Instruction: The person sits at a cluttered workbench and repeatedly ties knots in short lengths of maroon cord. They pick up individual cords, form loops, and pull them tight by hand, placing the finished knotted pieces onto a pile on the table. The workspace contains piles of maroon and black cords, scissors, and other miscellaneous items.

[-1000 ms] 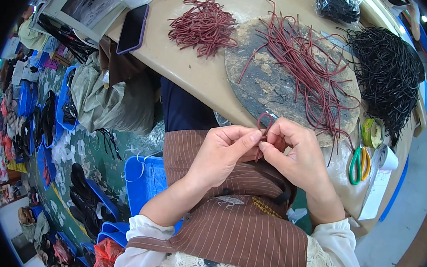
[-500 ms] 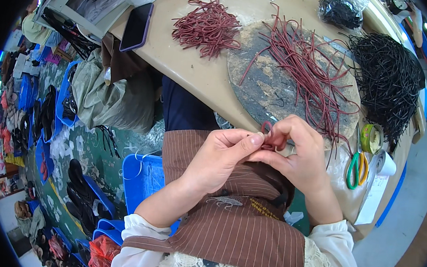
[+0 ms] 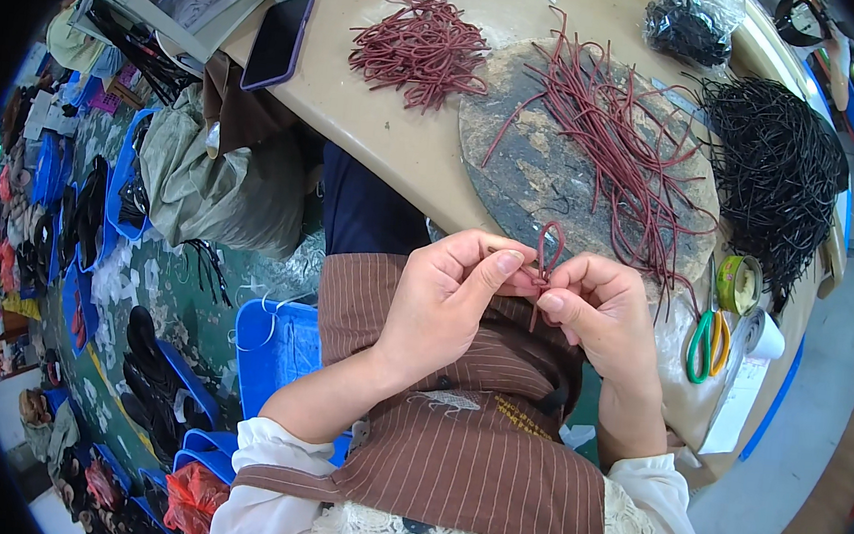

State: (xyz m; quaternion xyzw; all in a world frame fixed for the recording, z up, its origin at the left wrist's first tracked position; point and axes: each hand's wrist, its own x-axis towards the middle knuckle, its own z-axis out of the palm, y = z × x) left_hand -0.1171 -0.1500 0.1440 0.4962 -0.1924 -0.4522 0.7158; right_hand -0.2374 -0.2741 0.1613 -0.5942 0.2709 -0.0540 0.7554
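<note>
Between my two hands, just off the table's front edge, a dark red cord (image 3: 551, 239) is bent into an upright loop, with a small knot-like bunch under it and a short end hanging down. My left hand (image 3: 450, 294) pinches the cord between thumb and index finger. Close beside it, my right hand (image 3: 599, 306) pinches the same cord from the other side. Beyond them, long loose red cords (image 3: 617, 146) lie across a worn round board (image 3: 502, 137). A tangled heap of looped red cords (image 3: 421, 51) rests to its left.
On the beige table (image 3: 358, 121) are a phone (image 3: 277, 42), a pile of black cords (image 3: 770, 179), a bag of black cords (image 3: 692, 27), a round tin (image 3: 739, 284), green-handled scissors (image 3: 700, 347) and a white roll (image 3: 765, 336). A blue bin (image 3: 275, 345) stands at my left.
The cord's loop now stands up taller above my fingers, and a short end shows below. My right hand has turned, its fingers curling in toward the cord. The view has shifted slightly.
</note>
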